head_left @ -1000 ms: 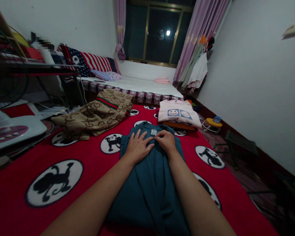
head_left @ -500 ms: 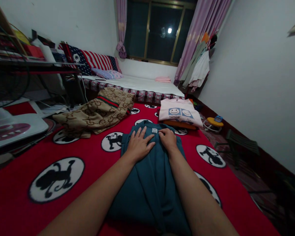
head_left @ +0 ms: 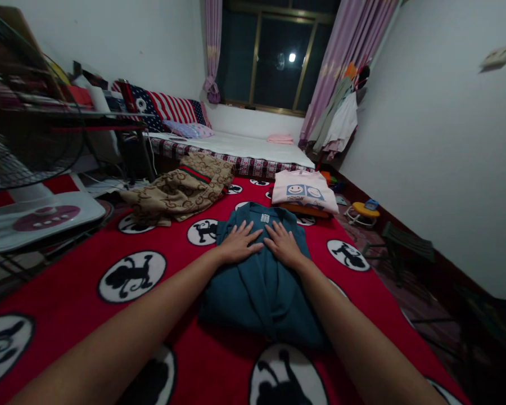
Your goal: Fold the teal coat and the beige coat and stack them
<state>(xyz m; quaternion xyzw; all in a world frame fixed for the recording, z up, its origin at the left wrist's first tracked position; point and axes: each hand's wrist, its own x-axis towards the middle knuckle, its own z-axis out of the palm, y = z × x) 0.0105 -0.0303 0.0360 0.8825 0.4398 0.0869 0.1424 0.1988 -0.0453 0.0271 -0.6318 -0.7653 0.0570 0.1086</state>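
Observation:
A folded teal garment (head_left: pixel 253 301) with a collar and a small white label lies on the red blanket (head_left: pixel 189 360), which is patterned with dark figures in white circles. My left hand (head_left: pixel 239 244) rests flat on the garment's upper left part, fingers spread. On its upper right part lies my right hand (head_left: pixel 283 245), palm down and fingers apart, just below the label. Neither hand grips the cloth. Behind the garment to the right sits a pile of folded clothes topped by a pale pink shirt (head_left: pixel 303 190) with smiley prints.
Patterned brown trousers (head_left: pixel 181 188) lie loosely at the far left of the blanket. A fan (head_left: pixel 42 208) and a cluttered desk (head_left: pixel 105 119) stand on the left. On the right floor are a yellow stool (head_left: pixel 365 210) and a dark folding stool (head_left: pixel 409 242). Beyond is another bed (head_left: pixel 244 145).
My right hand has slid down from beside the label, and its curled fingers have spread flat. The garment's near edge now shows farther from me, with more blanket visible in front. The camera view has shifted.

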